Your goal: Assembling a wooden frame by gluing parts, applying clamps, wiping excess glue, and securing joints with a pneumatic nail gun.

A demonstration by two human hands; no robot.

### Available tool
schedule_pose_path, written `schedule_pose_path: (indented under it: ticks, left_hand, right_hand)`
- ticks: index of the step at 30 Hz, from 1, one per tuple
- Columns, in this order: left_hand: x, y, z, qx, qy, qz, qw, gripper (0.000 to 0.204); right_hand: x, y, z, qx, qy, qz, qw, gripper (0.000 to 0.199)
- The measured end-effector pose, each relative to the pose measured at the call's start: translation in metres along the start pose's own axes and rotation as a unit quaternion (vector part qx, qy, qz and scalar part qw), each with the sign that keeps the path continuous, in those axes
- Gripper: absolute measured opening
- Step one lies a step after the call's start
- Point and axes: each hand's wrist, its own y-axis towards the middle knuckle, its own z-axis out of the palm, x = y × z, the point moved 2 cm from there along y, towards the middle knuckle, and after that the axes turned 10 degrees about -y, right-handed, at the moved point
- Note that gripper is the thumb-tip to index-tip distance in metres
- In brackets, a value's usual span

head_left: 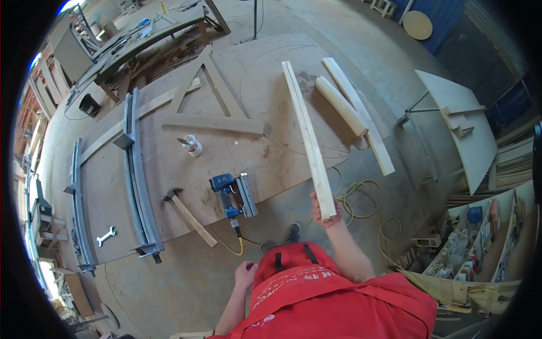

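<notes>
My right hand (326, 212) is wrapped round the near end of a long, pale wooden strip (307, 138), which has a groove along its length. The strip reaches away over the workbench, its far end above or on the board. My left hand (245, 275) hangs by the red apron, fingers curled in, with nothing seen in it. Nearest to that hand on the bench are a blue nail gun (232, 196), its yellow air hose attached, and a claw hammer (190, 216) with a wooden handle.
On the workbench (248, 161) lie a triangular wooden frame (217, 122), two steel bar clamps (135, 175), a glue bottle (192, 146), a wrench (106, 236) and more wooden pieces (361, 116). Yellow hose (361, 212) coils on the floor at right, near a divided bin (480, 243).
</notes>
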Motion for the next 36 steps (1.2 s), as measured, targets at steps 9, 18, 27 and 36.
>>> schedule_pose_path:
  ticks: [9,18,27,36]
  left_hand:
    - [0.001,-0.002,-0.018,0.045,0.031,0.025,0.998,0.037]
    - [-0.032,0.013,0.042,0.029,-0.008,0.033,0.999,0.037]
    - [-0.21,0.097,0.22,0.085,-0.056,0.096,0.99,0.042]
    - [-0.348,0.18,0.394,0.135,-0.322,0.014,0.937,0.079]
  right_hand:
    - [-0.009,0.015,0.033,-0.379,-0.314,-0.08,0.867,0.063]
    - [0.059,0.032,0.055,-0.505,-0.843,0.164,0.082,0.047]
    - [0.164,0.003,0.048,-0.432,-0.853,0.162,0.244,0.056]
    - [0.286,-0.038,-0.03,-0.399,-0.598,0.121,0.685,0.07]
